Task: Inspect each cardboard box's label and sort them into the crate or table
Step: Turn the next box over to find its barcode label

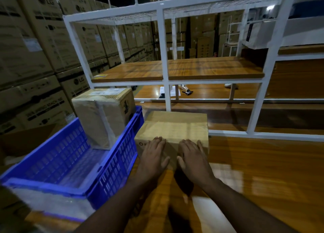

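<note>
Two small boxes; one box [172,127] sits on the brown wood table [263,171], the wrapped box [103,117] stands in the one blue crate [112,162]; left hand [152,157] and right hand [193,158] lie flat on the near box, fingers [158,140] straight and a bit spread; a white rack [164,57] behind; big stacked cartons [35,57] fill the dark room; the labels are too blurry to read.

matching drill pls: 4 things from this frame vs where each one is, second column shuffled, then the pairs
Things
1. tape-wrapped cardboard box with a white label
2. plain brown cardboard box
3. blue perforated plastic crate
4. left hand

Places
A. left of the plain box, at the wooden table's edge
B. flat against the plain box's near face
C. standing inside the crate
D. on the table, in front of the white metal shelf frame

Pairs: 1-C, 2-D, 3-A, 4-B
</note>
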The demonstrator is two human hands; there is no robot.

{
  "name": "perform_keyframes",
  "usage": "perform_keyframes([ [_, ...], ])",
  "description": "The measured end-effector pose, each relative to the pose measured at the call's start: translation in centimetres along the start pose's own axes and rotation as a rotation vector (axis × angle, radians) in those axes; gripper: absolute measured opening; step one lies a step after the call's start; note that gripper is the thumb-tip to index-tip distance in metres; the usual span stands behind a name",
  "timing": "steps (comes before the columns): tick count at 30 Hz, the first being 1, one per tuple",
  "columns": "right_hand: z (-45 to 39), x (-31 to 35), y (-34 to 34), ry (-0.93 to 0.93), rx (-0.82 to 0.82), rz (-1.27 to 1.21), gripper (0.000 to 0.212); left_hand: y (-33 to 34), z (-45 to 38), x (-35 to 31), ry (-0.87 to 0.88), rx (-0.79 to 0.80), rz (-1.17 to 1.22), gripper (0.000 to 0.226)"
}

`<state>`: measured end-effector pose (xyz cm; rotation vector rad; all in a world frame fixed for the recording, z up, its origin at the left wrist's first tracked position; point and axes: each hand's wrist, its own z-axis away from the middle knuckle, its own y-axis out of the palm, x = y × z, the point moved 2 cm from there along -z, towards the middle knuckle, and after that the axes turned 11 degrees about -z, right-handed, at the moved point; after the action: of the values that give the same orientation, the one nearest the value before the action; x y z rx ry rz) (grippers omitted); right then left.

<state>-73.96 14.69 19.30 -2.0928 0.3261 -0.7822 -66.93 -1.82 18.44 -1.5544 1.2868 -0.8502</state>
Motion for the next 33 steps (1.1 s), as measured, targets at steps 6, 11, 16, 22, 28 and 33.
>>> perform_keyframes([
  [6, 1.6, 1.9, -1.0, -0.065, 0.063, -0.152, 0.050, -0.7, 3.3, -1.3, -0.093, -0.074, 0.084, 0.068],
  [11, 3.9, 3.3, 0.0, -0.165, 0.192, -0.164, 0.053, -1.4, 8.3, -2.7, -0.254, -0.133, 0.073, 0.060],
  [16, 8.2, 6.1, 2.4, -0.296, 0.350, -0.278, 0.053, -1.8, 17.6, -3.4, -0.504, -0.167, 0.062, 0.055],
  [22, 15.9, 12.3, 5.8, -0.487, 0.564, -0.359, 0.045, -2.3, 33.2, -4.3, -0.870, -0.103, 0.014, 0.047],
  [28, 23.1, 18.2, 8.4, -0.638, 0.804, -0.316, 0.045, -3.2, 46.1, -4.6, -1.167, -0.027, -0.042, 0.042],
  [33, 26.5, 23.9, 10.4, -0.687, 0.909, -0.319, 0.044, -3.6, 54.2, -3.5, -1.305, -0.026, -0.003, 0.043],
])
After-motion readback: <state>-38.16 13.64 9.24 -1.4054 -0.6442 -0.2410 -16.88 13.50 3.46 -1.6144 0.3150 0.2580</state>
